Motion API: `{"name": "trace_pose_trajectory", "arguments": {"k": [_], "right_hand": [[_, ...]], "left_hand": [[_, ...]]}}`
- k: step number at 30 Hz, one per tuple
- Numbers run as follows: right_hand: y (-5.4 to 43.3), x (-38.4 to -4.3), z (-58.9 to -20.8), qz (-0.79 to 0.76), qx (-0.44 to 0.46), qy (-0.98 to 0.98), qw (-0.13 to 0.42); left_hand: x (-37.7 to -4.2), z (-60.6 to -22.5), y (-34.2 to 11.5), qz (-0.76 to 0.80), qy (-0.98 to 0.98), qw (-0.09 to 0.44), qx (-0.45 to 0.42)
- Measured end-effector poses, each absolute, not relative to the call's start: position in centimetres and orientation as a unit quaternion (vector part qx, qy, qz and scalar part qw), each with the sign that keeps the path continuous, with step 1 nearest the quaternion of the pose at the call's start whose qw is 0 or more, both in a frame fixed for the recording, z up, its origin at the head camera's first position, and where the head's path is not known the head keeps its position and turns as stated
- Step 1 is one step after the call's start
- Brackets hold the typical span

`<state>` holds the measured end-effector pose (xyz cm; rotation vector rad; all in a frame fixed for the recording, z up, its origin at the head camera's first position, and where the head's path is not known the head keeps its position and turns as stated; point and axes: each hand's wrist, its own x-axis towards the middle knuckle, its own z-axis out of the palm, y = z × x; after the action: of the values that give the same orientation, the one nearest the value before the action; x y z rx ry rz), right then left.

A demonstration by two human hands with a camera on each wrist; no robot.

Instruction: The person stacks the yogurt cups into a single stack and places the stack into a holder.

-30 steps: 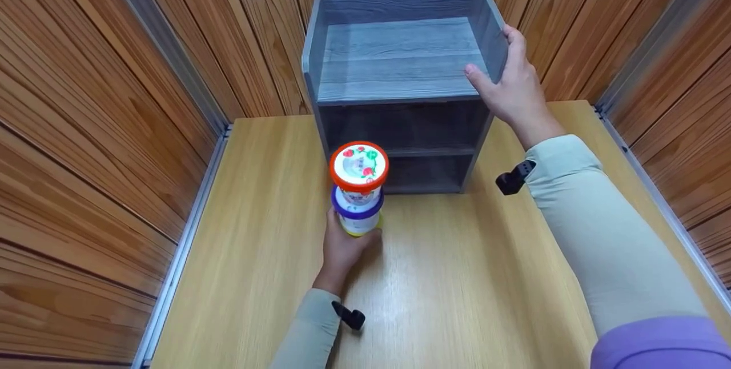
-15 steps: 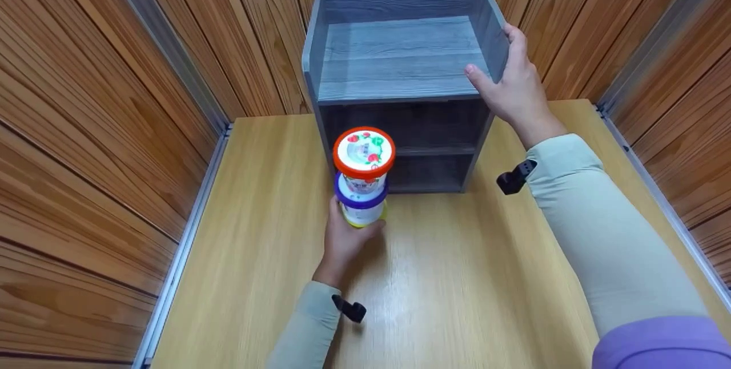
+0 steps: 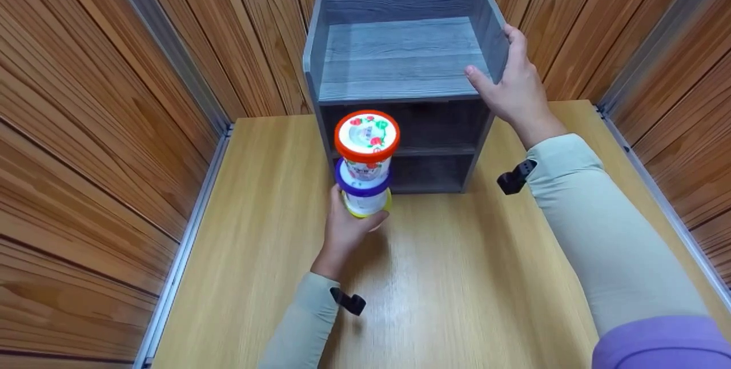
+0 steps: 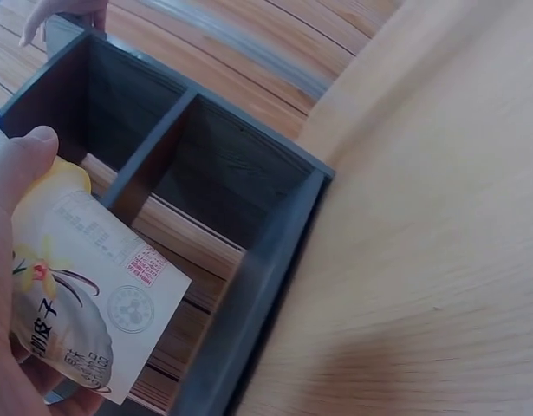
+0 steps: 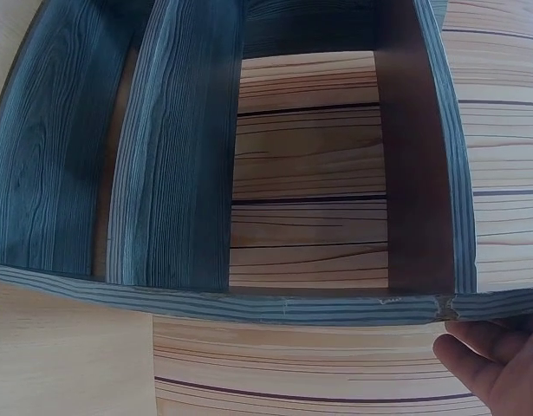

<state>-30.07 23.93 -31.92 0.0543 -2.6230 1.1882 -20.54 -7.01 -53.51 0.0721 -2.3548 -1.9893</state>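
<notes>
My left hand [image 3: 345,235] grips the lowest of three stacked, lidded tubs, holding them above the table. That tub [image 4: 97,299] is white with a yellow lid and a printed flower. On it stands a purple-lidded tub [image 3: 364,187], topped by a tub with a red-orange lid [image 3: 367,136] and fruit pictures. The stack is in front of the left part of a grey wood-grain shelf unit [image 3: 400,60]. My right hand [image 3: 519,86] holds the unit's right side panel, thumb on the inner side, fingers on the outer. In the right wrist view, fingertips [image 5: 465,355] touch the panel edge.
The shelf unit has an open top tray and two compartments [image 3: 437,126] below, with the wooden wall visible through its back. It stands on a light wood table [image 3: 274,175]. Wood-panelled walls [image 3: 103,100] with metal corner strips [image 3: 171,277] enclose the table.
My left hand has raised the tub stack and shifted it slightly right. The stack now covers more of the upper compartment's left side. My right hand has stayed on the unit.
</notes>
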Motion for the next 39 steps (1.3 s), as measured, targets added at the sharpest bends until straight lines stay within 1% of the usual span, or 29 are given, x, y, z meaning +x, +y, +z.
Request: {"name": "trace_pose_trajectory", "arguments": {"k": [9,15,24,31,39], "right_hand": [[24.0,-30.2,-31.9,0.392,0.011,-0.911,0.128],[24.0,-30.1,-32.1,0.384,0.021,-0.913,0.138],[24.1,-30.1,-32.1,0.384,0.013,-0.914,0.128],[24.1,-30.2,-32.1,0.385,0.014,-0.914,0.128],[24.1,-30.2,-32.1,0.385,0.012,-0.914,0.128]], "left_hand": [[-21.0,-51.0,-6.8,-0.660,-0.749,0.045,-0.009],[-21.3,-49.4,-6.4,-0.645,-0.761,0.065,-0.029],[-21.9,-47.0,-6.2,-0.646,-0.761,0.056,-0.032],[-22.4,-45.1,-6.1,-0.649,-0.757,0.063,-0.034],[-22.8,-43.2,-5.9,-0.641,-0.764,0.055,-0.036]]}}
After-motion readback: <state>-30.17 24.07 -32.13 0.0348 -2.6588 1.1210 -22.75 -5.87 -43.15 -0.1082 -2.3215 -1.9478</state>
